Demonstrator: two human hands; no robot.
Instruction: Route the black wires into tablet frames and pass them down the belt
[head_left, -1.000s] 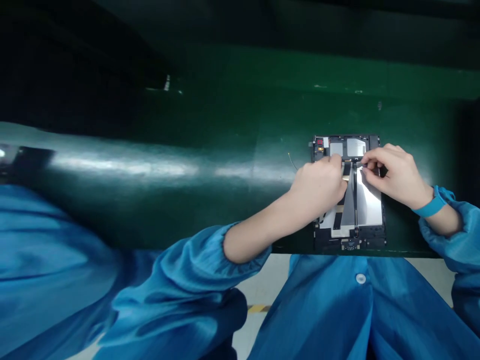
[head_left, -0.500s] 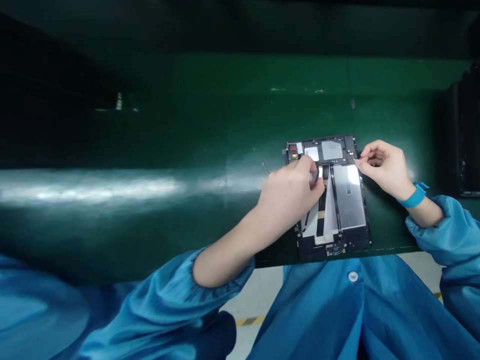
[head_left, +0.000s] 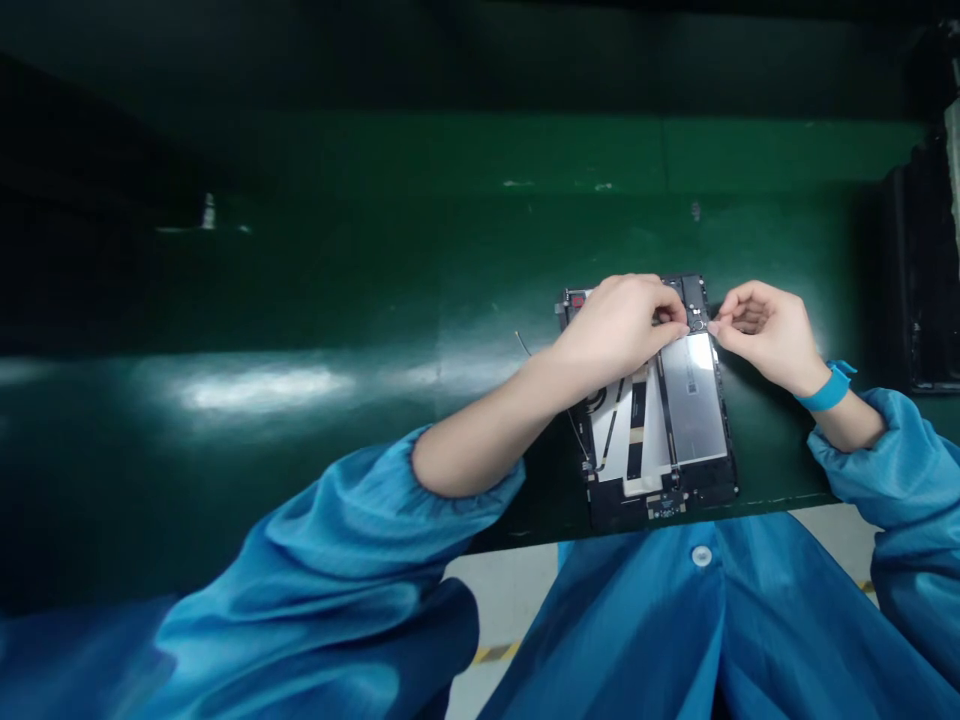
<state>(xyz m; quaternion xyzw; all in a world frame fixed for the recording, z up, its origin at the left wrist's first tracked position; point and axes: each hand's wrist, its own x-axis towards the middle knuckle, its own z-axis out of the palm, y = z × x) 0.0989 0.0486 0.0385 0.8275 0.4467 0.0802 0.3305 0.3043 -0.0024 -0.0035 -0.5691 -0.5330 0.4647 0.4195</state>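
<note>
An opened tablet (head_left: 696, 400) lies at the table's front edge, its inner parts facing up. Dark ribbon cables (head_left: 667, 400) run down its middle over silvery panels. My left hand (head_left: 630, 315) reaches across the tablet's upper part, thumb and forefinger pinched near its upper right; what is between them, if anything, is too small to make out. My right hand (head_left: 765, 330) is at the tablet's upper right edge, its thumb and fingertips pinched close to the frame. Whatever these fingers hold cannot be made out. A thin black wire (head_left: 523, 343) sticks out left of the tablet.
The green table (head_left: 360, 270) stretches to the left and back, with a small pale object (head_left: 208, 212) at far left. A small grey piece (head_left: 696, 211) lies behind the tablet. Black trays (head_left: 926, 270) stand at the right edge.
My left hand has moved right and up across the tablet, from its middle left to its upper right. My right hand has stayed at the right edge. The view has shifted slightly.
</note>
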